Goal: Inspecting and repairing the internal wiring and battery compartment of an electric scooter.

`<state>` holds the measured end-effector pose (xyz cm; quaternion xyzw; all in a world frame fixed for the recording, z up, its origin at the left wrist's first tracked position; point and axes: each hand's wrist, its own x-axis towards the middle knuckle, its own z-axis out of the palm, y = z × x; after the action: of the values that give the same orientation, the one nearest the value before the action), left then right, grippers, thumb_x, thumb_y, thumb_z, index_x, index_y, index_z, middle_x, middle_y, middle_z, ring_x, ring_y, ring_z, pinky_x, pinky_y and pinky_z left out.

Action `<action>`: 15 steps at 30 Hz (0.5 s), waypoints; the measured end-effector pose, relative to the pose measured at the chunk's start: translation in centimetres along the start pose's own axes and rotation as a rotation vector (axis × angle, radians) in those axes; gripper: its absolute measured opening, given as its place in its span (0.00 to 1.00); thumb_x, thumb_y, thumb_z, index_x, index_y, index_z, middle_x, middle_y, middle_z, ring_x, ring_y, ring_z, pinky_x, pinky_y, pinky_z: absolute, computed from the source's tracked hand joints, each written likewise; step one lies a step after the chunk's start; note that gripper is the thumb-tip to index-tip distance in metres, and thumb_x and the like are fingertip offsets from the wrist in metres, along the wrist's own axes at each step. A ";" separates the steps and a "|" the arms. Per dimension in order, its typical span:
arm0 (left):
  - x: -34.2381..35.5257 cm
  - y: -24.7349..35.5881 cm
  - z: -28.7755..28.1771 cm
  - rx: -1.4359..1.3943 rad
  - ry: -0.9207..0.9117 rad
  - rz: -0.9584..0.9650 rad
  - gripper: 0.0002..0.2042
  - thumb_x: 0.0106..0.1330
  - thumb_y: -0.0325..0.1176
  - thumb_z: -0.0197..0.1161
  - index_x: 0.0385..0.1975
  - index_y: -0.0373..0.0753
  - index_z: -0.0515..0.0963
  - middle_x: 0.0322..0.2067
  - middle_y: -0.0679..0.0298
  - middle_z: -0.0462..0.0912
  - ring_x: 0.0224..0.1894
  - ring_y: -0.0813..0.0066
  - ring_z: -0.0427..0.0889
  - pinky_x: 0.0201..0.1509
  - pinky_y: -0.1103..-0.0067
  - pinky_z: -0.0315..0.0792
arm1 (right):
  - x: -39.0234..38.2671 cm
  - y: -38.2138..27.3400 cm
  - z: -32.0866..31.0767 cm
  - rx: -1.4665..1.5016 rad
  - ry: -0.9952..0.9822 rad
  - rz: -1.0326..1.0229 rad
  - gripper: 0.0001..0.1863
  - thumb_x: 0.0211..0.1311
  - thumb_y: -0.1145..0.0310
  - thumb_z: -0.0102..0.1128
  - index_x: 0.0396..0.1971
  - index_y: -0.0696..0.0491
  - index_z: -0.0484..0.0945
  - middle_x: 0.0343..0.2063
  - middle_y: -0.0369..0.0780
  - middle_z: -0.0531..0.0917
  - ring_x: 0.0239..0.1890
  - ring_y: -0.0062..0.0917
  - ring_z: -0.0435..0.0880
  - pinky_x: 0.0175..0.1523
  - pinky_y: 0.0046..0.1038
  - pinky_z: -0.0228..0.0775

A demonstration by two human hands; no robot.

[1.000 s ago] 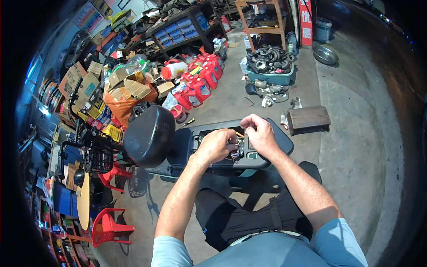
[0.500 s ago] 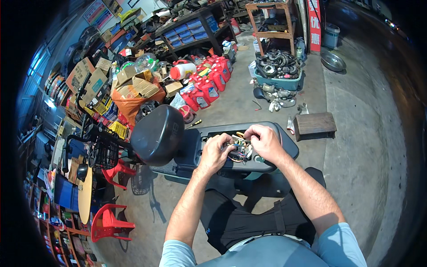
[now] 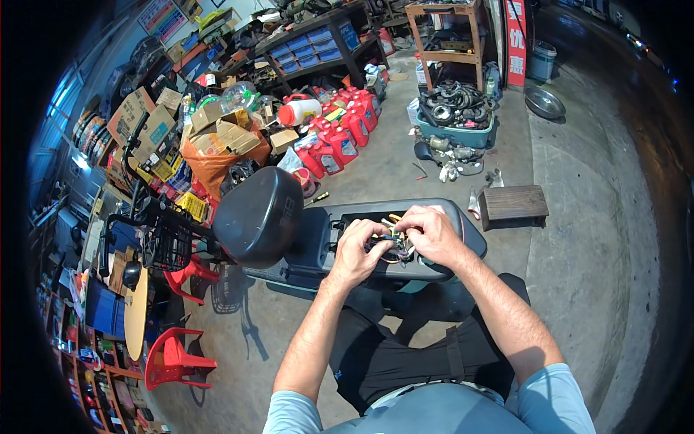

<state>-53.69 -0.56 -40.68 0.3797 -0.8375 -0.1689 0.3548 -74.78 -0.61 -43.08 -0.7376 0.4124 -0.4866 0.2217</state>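
Coloured wires [image 3: 406,254] are spilling from the open-topped vehicle body [image 3: 428,272], toward its rounded right end. The left hand [image 3: 358,249] and right hand [image 3: 431,235] are both pinching narrowly on strands, probably to keep them apart and steady. The black seat [image 3: 259,217] is sitting left of the opening, apparently leaving it reachable. Lettering is marking the seat's side; white characters are running down a red banner [image 3: 515,43].
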 end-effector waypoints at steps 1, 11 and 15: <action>0.1 0.1 0.1 -0.001 0.000 -0.001 0.09 0.58 0.25 0.70 0.36 0.35 0.79 0.32 0.61 0.79 0.35 0.67 0.77 0.40 0.73 0.73 | 0.0 0.0 0.0 0.005 -0.008 -0.002 0.10 0.50 0.78 0.56 0.31 0.58 0.86 0.28 0.43 0.85 0.34 0.36 0.85 0.43 0.35 0.75; -0.1 0.3 2.6 -0.048 0.254 -0.196 0.04 0.61 0.24 0.65 0.34 0.33 0.79 0.31 0.58 0.80 0.35 0.61 0.80 0.42 0.71 0.73 | 0.0 -0.1 -0.3 -0.063 -0.056 -0.029 0.11 0.50 0.78 0.55 0.32 0.56 0.85 0.30 0.40 0.84 0.37 0.33 0.84 0.47 0.36 0.72; -0.3 -0.3 3.7 -0.072 0.322 -0.191 0.04 0.62 0.24 0.64 0.35 0.33 0.78 0.31 0.58 0.81 0.36 0.61 0.80 0.43 0.71 0.74 | 0.1 0.0 -0.1 -0.044 -0.056 -0.013 0.10 0.50 0.78 0.55 0.31 0.56 0.84 0.29 0.40 0.84 0.36 0.33 0.84 0.46 0.36 0.72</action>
<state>-56.04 -0.48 -43.51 0.4668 -0.7234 -0.1686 0.4799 -74.89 -0.69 -42.98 -0.7583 0.4118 -0.4579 0.2138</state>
